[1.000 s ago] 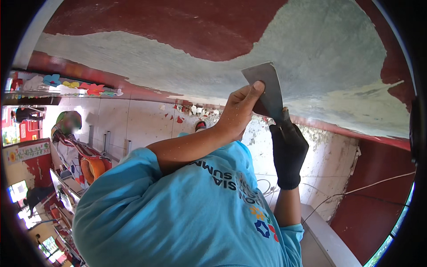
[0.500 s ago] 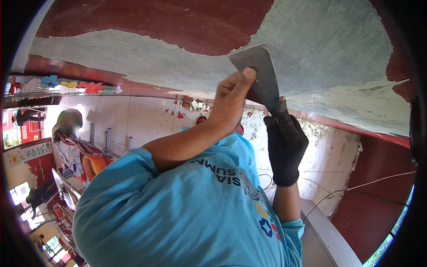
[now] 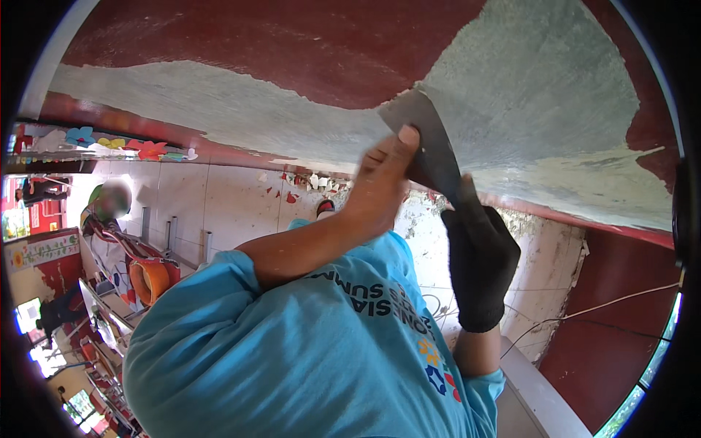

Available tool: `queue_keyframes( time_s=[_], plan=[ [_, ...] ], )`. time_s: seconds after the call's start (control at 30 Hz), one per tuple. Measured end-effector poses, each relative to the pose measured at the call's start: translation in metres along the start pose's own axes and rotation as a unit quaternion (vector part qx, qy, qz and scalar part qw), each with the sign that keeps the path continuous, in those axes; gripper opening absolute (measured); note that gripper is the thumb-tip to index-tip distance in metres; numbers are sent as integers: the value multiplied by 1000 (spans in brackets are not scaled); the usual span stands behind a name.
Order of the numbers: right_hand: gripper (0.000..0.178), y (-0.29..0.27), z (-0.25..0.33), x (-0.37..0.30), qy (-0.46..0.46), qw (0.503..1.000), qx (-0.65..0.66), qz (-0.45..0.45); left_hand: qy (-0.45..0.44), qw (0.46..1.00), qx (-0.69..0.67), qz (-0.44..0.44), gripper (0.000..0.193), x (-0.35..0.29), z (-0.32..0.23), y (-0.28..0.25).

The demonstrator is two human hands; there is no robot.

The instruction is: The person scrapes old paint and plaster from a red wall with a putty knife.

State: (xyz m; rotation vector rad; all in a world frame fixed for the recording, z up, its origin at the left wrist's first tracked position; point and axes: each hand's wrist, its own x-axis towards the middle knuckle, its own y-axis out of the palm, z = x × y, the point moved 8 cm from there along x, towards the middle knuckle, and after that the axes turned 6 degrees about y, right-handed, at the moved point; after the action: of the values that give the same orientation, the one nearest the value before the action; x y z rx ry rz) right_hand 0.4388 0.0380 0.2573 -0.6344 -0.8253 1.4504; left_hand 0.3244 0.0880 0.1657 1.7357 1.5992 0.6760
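Observation:
A wide metal paint scraper (image 3: 431, 139) lies tilted against the wall (image 3: 526, 87), its front edge by the border between dark red paint and a bare grey patch. My left hand (image 3: 383, 179), bare, grips the blade's side, with the thumb pressed on its flat face. In a black knit glove, my right hand (image 3: 482, 259) is closed around the scraper's handle end, a finger stretched along it. The handle itself is mostly hidden by the glove. My left hand is slightly blurred.
Red and pale paint flakes (image 3: 314, 182) litter the white tiled floor (image 3: 241, 197) below the wall. Thin cables (image 3: 584, 310) run at the right beside a pale bench-like surface (image 3: 529, 394). Another person (image 3: 109, 204) is at the left near furniture. Paper flowers (image 3: 146, 148) decorate the far left.
The wall and both hands with the scraper sit slightly lower in the picture. The right hand has also shifted a little to the right. Both hands keep their hold on the scraper.

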Motion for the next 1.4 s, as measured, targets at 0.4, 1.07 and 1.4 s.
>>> queue_keyframes(
  time_s=[0.4, 1.07, 1.4],
  plan=[
    [50, 2, -2, -2, -23, 1000, 6, -17, -5, 999, -30, 44, 32, 2, 0, -2],
    [48, 70, -9, -9, -34, 981, 161, -98, -34, 992, 42, -117, 28, -10, -20, -39],
    [53, 73, -7, -8, -43, 985, 146, -85, -34, 991, 23, -125, 28, -11, -18, -44]
  ],
)
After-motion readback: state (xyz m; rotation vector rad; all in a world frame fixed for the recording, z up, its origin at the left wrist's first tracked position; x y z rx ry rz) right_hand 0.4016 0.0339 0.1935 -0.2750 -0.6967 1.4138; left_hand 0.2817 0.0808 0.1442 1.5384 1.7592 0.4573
